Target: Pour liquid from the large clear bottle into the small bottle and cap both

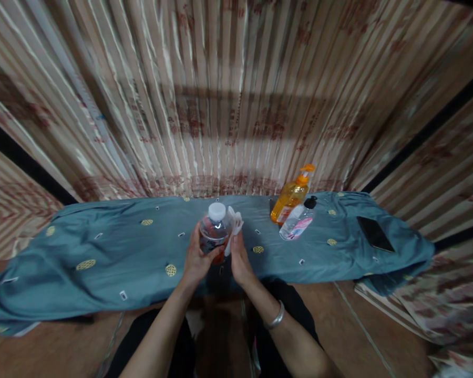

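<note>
My left hand (197, 257) is wrapped round a clear plastic bottle (216, 231) with a white cap, held upright over the cloth near the bench's front edge. Something reddish shows low in the bottle. On the bottle's right side, my right hand (240, 260) pinches a crumpled white tissue (235, 220) that lies against the bottle. A silver bangle (276, 316) circles my right wrist. To the right stand an orange pump bottle (289, 201) and, in front of it, a clear bottle (298, 219) with a black top and a pink label.
A blue-green cloth (134, 262) with yellow and white prints covers the long bench. A black phone (375, 233) lies at its right end. Striped curtains (220, 105) hang behind and at both sides, with dark poles at the bench's ends. Below is a tiled floor (339, 325).
</note>
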`<state>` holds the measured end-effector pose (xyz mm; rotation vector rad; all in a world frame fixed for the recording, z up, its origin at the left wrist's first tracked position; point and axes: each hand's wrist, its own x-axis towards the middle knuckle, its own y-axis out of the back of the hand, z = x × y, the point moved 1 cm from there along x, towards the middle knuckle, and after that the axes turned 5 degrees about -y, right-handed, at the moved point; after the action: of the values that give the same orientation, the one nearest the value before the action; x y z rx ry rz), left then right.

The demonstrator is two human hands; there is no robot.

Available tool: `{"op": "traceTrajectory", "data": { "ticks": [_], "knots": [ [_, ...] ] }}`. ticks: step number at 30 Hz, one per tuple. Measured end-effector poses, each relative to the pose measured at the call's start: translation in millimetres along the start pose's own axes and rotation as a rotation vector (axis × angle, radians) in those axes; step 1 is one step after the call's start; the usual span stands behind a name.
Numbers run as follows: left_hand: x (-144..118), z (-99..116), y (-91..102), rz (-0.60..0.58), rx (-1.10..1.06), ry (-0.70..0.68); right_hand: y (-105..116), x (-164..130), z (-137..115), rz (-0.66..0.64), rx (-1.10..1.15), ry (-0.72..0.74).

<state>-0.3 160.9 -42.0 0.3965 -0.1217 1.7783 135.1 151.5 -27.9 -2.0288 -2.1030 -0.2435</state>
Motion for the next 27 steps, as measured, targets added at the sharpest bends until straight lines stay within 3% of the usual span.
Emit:
{"op": "traceTrajectory", "data": {
  "ticks": [4,8,15,19,22,27],
  "knots": [
    [0.5,-0.6,-0.5,0.008,0.016,-0.033,2.1,-8.5,-12.6,-0.04,-0.367,0.273],
    [-0.9,5.0,-1.7,0.0,0.001,-0.044,2.7,-8.0,-13.8,-0.07,-0.638,0.417],
    [-4.1,17.6,-11.0,-0.038,-0.091,0.021,2.5,-9.3,-17.6,-0.039,-0.615,0.484],
    [-3.0,19.5,-13.0,-0.038,-0.097,0.059,5.9,1.0,-18.5,0.023,-0.453,0.382],
    [-2.8,18.9,-13.1,-0.06,-0.103,0.087,13.4,20.7,-28.1,-0.006,-0.275,0.264],
    [-2.9,17.0,-13.9,-0.103,-0.125,0.088,24.3,66.7,-57.4,-0.251,0.038,-0.107]
  ]
}}
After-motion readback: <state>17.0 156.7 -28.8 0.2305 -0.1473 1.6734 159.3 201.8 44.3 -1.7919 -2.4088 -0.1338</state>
